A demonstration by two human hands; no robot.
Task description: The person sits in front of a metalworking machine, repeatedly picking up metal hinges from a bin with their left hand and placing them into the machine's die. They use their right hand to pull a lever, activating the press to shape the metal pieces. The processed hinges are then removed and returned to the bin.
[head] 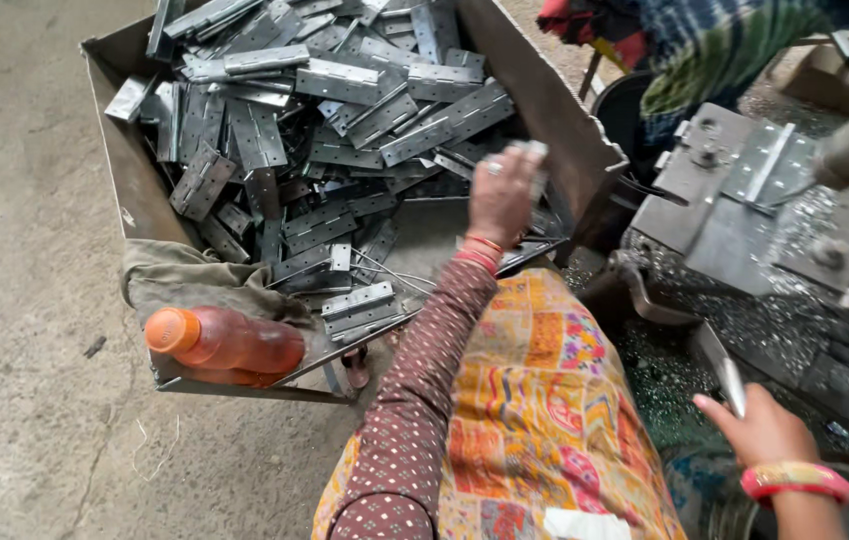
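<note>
Head view: left hand (500,197) pinches a hinge (534,160) near the bin's right wall (554,120); right hand (759,430) grips a metal piece (731,385).

Hinges (334,110) piled in metal bin (124,170) at left; bottle (224,345) on cloth (174,275) at bin's near corner. Left hand (502,195) over bin's right side. Drilling jig (744,190) right of bin, right hand (759,430) near it.

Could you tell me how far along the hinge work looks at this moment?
Done: one hinge already lies on the machine bed, with metal chips around it. In hand: the left hand is in the bin, closed on a hinge; the right hand holds a metal piece. Left: a large pile of hinges still fills the bin.
</note>
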